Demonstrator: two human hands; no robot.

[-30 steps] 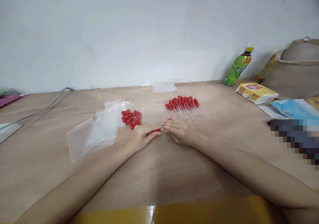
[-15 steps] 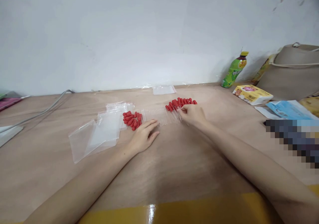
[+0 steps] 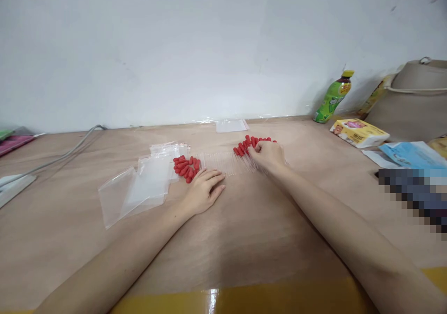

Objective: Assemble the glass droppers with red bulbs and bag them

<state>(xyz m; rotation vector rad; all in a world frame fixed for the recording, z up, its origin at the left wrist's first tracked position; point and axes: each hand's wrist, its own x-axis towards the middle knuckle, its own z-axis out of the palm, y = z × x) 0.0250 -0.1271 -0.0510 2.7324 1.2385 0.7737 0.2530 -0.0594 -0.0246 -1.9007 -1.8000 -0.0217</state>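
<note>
Several red-topped droppers lay at my right hand, grip unclear; my left hand rested beside clear tubes, thumb and fingers apart.

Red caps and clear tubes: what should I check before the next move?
1. Loose red caps near the left hand: ok, close beside it.
2. Left hand free: ok, it seems to hold nothing.
3. Clear tubes lined up: ok, lying side by side.
4. Right hand free: cannot tell; it is at the red-topped tubes, grip unclear.
5. Plastic bags out from between the hands: ok, left of the caps.
</note>
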